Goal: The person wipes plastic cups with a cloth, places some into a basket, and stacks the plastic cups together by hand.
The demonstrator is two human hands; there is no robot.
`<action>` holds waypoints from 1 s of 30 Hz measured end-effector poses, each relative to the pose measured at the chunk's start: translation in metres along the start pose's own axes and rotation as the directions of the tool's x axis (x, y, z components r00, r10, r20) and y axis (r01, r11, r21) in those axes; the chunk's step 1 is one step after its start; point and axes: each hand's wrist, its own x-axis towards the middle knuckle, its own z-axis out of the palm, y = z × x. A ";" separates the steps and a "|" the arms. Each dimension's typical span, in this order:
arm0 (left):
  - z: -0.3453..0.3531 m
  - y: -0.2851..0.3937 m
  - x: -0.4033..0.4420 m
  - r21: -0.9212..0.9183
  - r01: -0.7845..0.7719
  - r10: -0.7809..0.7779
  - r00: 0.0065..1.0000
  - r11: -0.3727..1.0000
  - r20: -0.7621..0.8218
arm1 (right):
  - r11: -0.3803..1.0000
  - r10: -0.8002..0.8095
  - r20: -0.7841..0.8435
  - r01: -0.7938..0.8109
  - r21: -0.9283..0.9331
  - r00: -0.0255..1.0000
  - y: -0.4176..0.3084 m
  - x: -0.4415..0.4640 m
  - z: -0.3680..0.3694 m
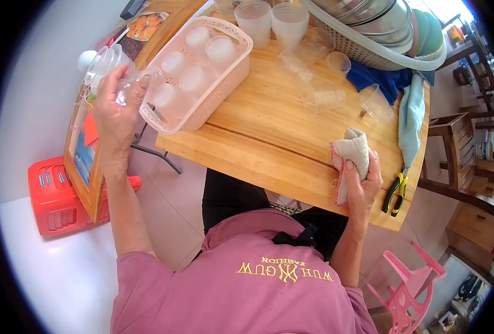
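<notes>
My left hand (116,108) is raised at the left, its fingers closed around a clear plastic cup (138,84) beside the pink basket (216,108). In that basket stand several translucent cups, rims or bases up. My right hand (365,181) grips a folded cream cloth (351,153) with a pink edge, just above the front of the wooden table (269,131). To the right of this hand lie pliers (397,192) with black and yellow handles, touching a light blue cloth (411,119).
Stacked cups (253,22) stand at the back, with loose clear cups (322,93) lying nearby. A large basket (364,47) of metal bowls occupies the far right over a dark blue cloth (372,80). A red crate (63,195) is at left, a pink stool (408,284) at lower right.
</notes>
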 end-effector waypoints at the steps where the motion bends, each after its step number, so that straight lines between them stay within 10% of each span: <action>1: 0.004 -0.003 0.001 -0.002 0.001 -0.001 1.000 1.000 0.001 | 1.000 -0.008 0.002 0.008 -0.010 1.000 0.001 0.000 -0.001; 25: 0.013 -0.008 0.009 0.171 -0.014 -0.017 0.984 0.985 0.178 | 1.000 0.018 0.010 -0.018 -0.025 1.000 0.003 0.000 -0.001; 30: 0.013 -0.016 0.006 -0.027 -0.011 0.012 1.000 1.000 0.026 | 0.999 -0.002 0.006 0.002 -0.043 1.000 0.004 0.000 -0.001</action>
